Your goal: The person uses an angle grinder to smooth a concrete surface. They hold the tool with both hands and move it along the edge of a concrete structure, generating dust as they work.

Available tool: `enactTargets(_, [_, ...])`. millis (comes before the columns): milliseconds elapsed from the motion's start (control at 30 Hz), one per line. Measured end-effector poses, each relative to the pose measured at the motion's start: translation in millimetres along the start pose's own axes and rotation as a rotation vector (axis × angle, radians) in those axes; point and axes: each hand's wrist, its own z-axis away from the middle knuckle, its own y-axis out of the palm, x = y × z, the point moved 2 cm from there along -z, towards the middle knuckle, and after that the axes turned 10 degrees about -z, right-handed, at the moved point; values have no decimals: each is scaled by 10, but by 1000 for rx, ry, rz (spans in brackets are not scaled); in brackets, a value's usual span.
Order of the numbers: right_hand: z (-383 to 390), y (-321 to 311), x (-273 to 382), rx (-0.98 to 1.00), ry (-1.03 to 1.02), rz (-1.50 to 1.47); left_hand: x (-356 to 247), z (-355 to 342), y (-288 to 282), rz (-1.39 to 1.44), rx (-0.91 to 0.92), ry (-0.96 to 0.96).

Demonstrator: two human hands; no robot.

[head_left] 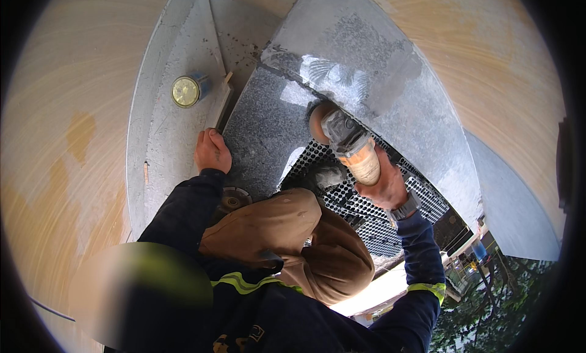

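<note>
My right hand (386, 185) is wrapped round the orange body of an angle grinder (361, 160). Its dark head points away from me, and its round brownish disc (318, 122) meets or nearly meets the edge of a grey stone slab (256, 130), close to the seam with a larger slab (397, 90). Whether the disc spins cannot be made out. On the left, my left hand (212, 151) is closed on the edge of a grey ledge (165, 145); its fingertips are partly hidden. Beside my knee lies another round disc (235, 198), partly covered.
A can with a yellowish top (185, 91) stands on the ledge, with a small wooden piece (228, 77) nearby. Black studded matting (360, 200) shows below the slab edge, and a crumpled pale thing (329, 176) lies on it. Curved tan walls (67, 139) rise on both sides.
</note>
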Motion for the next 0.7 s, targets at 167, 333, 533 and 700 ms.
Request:
enactTargets(167, [-15,12,-24,-23,-55,5,-10,-3,-14,2,4,-10])
enactTargets(333, [-24,-23,-49,-11,-47,31,-10,-2,-5,6,0,-1])
enactTargets(533, [-31,-8,-21,-3,-78,8,-26,5,-10,3,0,-15])
enactTargets(700, [-55,-8,-3,-18,-57,35,-20,4,-11,10,-7,-12])
